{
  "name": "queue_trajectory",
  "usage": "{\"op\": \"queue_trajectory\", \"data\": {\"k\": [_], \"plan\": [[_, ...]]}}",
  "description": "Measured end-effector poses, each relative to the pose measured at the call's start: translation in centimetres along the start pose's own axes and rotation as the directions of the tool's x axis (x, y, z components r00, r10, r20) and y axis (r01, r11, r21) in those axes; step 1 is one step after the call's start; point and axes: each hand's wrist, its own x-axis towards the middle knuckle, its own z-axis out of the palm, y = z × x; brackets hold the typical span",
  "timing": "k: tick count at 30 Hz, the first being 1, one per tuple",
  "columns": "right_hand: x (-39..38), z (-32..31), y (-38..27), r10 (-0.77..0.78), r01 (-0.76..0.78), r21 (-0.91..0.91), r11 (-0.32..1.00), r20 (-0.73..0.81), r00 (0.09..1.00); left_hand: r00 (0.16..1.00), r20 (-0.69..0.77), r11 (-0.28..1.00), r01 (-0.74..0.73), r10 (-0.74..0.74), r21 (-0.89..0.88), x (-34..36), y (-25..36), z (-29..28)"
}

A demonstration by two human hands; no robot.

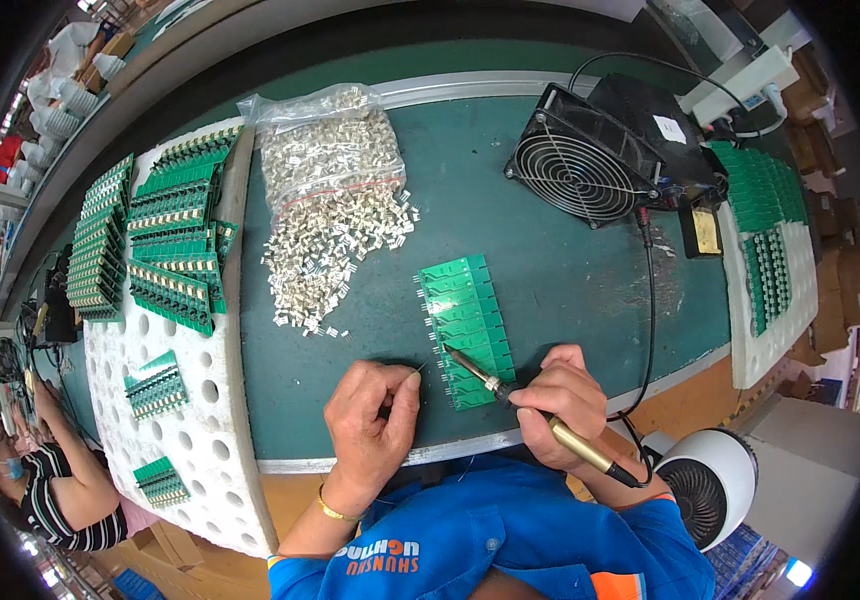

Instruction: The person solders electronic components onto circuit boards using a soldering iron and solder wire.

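Note:
A green circuit board panel point(469, 325) lies on the table in front of me, with small pale connectors along its left edge. My right hand point(562, 405) is closed around a soldering iron point(578, 446) with a gold-coloured handle. The iron's tip is at the panel's left edge, by the connector pins. To the left of the panel, my left hand point(375, 412) pinches a thin wire that looks like solder point(421, 369). Its end points toward the panel.
Loose white connectors point(325, 255) spill from a clear plastic bag point(325, 140). White foam boards point(212, 440) at left and right carry more circuit boards point(175, 220). A black fan point(580, 170) stands far right, near the iron's cable point(652, 300). A co-worker point(70, 490) sits at left.

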Motion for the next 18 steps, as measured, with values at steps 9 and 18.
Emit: {"op": "queue_trajectory", "data": {"k": [9,18], "plan": [[0.07,0.06,-0.07,0.003,-0.003,-0.002,1.0,-0.003,1.0,1.0,0.005,1.0,0.006,-0.007,0.007,0.01,0.08,-0.01],[0.1,-0.01,-0.12,-0.006,0.006,-0.005,1.0,0.006,1.0,1.0,0.02,0.999,-0.02,0.019,0.037,0.0,0.07,0.02]]}}
